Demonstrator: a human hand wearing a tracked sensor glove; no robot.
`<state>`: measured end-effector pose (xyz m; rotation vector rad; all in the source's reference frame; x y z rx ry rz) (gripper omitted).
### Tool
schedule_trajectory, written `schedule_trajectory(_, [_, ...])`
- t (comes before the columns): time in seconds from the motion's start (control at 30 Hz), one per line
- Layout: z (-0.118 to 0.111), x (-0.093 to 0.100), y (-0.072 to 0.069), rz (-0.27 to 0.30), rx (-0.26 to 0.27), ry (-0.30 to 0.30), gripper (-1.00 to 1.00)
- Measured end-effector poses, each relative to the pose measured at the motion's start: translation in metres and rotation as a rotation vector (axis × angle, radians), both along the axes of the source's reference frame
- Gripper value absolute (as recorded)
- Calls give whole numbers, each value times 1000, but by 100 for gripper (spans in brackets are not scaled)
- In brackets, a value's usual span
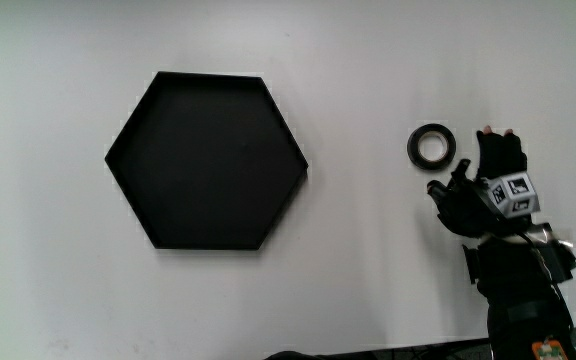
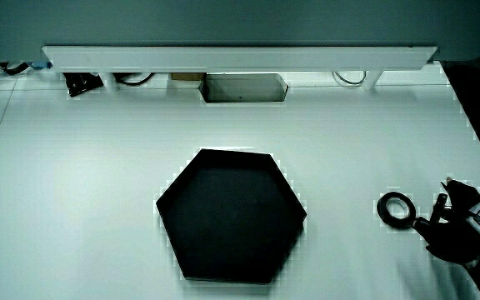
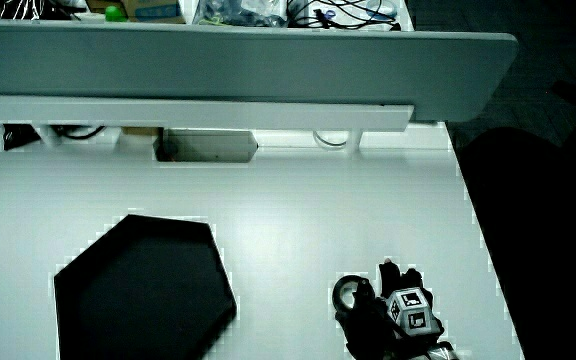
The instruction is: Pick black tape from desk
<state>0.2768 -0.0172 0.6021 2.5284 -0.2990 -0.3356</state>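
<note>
A roll of black tape [image 1: 431,146] lies flat on the white table, apart from the black hexagonal tray [image 1: 208,160]. The gloved hand [image 1: 480,186] rests beside the tape, slightly nearer to the person, close to the table's edge. Its fingers are spread and hold nothing; thumb and fingertips reach toward the roll without closing on it. The patterned cube [image 1: 515,194] shows on the back of the hand. Both side views show the tape [image 2: 396,208] [image 3: 349,292] next to the hand [image 2: 459,227] [image 3: 392,312].
The hexagonal tray [image 2: 232,215] holds nothing. A low partition [image 2: 240,57] runs along the table edge farthest from the person, with a pale box [image 2: 244,87] and cables [image 2: 348,77] under it.
</note>
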Motion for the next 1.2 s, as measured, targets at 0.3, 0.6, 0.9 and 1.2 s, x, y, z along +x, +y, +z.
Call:
schedule_trajectory(0.3, [17,-17,-27,-55,-242,105,0])
schedule_trajectory(0.6, [34,-19,-27,-45,-341,192,27])
schedule_trajectory(0.9, [31,-21,-23,-36,-203,282,100])
schedule_trajectory(1.2, [32,-15,-16,-30,-120,277,100])
